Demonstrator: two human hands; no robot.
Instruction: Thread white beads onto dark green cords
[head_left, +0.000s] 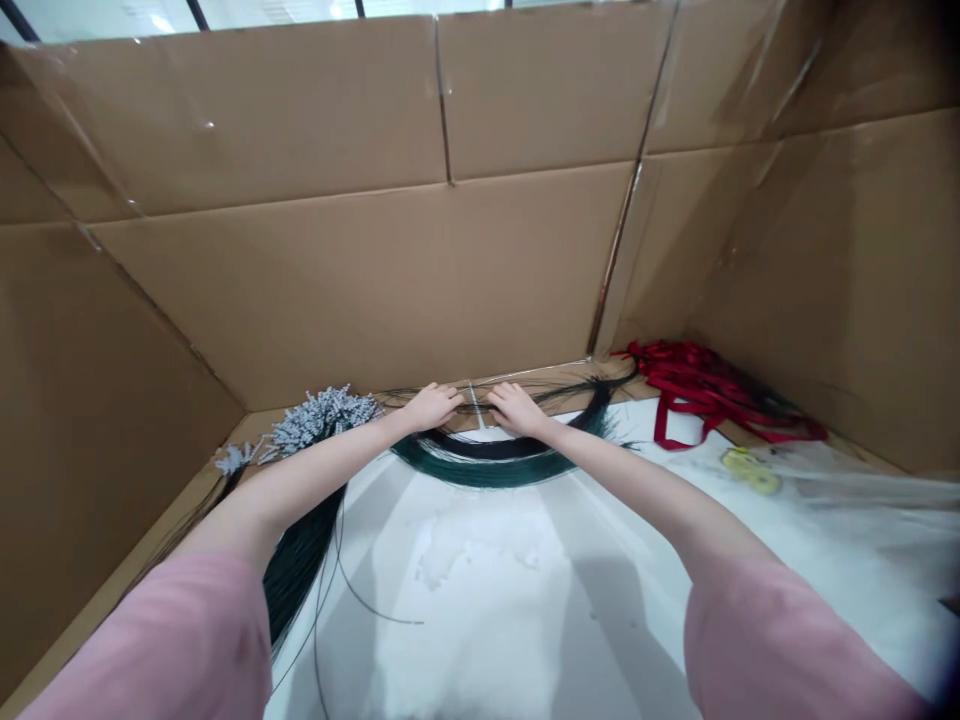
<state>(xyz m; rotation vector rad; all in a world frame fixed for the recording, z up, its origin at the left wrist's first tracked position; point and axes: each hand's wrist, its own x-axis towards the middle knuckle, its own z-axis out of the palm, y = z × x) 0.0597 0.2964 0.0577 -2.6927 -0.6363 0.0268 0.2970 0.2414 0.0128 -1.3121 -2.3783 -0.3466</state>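
At the far edge of the white surface, my left hand (435, 408) and my right hand (517, 410) lie a short way apart, fingers curled down over several thin dark wires (555, 390). The fingertips are partly hidden, but both hands appear closed on these wires. Just nearer than the hands, a curved bundle of dark green wires (487, 473) rests on the surface, with a black band of wires (510, 450) along its inner side. Left of my left hand is a cluster of pale grey-blue budded sprigs (322, 415), whose long dark stems (300, 560) run toward me under my forearm.
Tall cardboard walls (360, 290) enclose the far side and both flanks of the white work surface (480, 610). A heap of red ribbon (690, 375) lies at the far right. Nearer is clear plastic with a yellow figure (750, 470). Loose wires (375, 610) curl at left.
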